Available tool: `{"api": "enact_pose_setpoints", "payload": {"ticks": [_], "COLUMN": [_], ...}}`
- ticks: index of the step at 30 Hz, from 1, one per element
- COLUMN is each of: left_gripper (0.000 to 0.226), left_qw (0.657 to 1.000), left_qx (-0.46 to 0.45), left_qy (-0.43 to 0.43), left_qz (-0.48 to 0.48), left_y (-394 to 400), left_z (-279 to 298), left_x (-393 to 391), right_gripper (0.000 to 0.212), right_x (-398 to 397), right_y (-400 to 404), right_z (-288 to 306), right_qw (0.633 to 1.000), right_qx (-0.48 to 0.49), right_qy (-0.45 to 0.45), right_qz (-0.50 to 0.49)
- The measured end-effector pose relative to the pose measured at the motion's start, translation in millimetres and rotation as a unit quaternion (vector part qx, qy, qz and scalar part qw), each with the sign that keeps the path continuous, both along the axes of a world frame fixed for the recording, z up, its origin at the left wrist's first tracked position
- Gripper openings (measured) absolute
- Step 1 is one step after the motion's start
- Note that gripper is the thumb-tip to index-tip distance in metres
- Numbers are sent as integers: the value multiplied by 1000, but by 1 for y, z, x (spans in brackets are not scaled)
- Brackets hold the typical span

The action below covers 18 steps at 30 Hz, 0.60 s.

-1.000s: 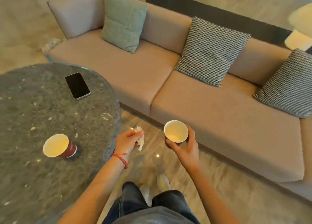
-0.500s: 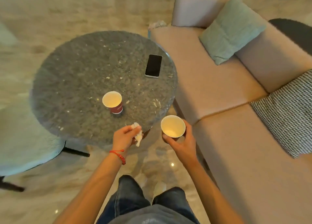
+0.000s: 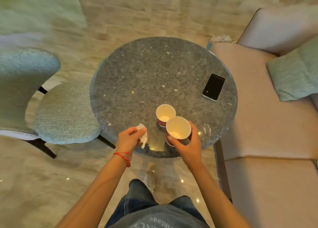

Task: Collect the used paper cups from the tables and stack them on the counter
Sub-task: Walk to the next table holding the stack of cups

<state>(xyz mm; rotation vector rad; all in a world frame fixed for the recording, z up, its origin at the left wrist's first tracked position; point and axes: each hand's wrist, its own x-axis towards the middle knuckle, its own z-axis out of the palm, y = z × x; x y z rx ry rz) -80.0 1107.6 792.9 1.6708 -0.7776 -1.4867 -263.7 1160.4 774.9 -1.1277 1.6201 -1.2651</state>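
Red paper cup (image 3: pixel 178 130) clasped in right hand (image 3: pixel 187 146), fingers wrapped round its wall, held above near edge of round speckled stone table (image 3: pixel 154 69). Second red paper cup (image 3: pixel 165 114) upright on tabletop, just behind the held one and partly overlapped by it. Left hand (image 3: pixel 129 139) closed on crumpled white tissue (image 3: pixel 143 135). Black phone (image 3: pixel 213 86) lies flat at table's right side, near beige sofa (image 3: pixel 268 121).

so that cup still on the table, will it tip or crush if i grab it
The cup looks like thin paper and nearly empty, so probably light and easy to squash. It stands upright, narrower at the base, so a sideways nudge could tip it.
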Motion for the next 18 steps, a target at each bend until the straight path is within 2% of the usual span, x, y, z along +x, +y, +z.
{"api": "enact_pose_setpoints", "payload": {"ticks": [7,18], "left_gripper": [17,15], "left_qw": [1000,1000], "left_qx": [7,20], "left_qy": [23,13], "left_qz": [-9,9], "left_y": [-47,-61], "left_z": [-2,-5], "left_x": [10,7], "right_gripper": [69,72], "right_x": [8,10], "right_y": [-53,-91], "right_z": [9,8], "right_qw": [1000,999], "right_qx": [-4,7], "right_qy": [7,28], "right_qz": [-8,23]}}
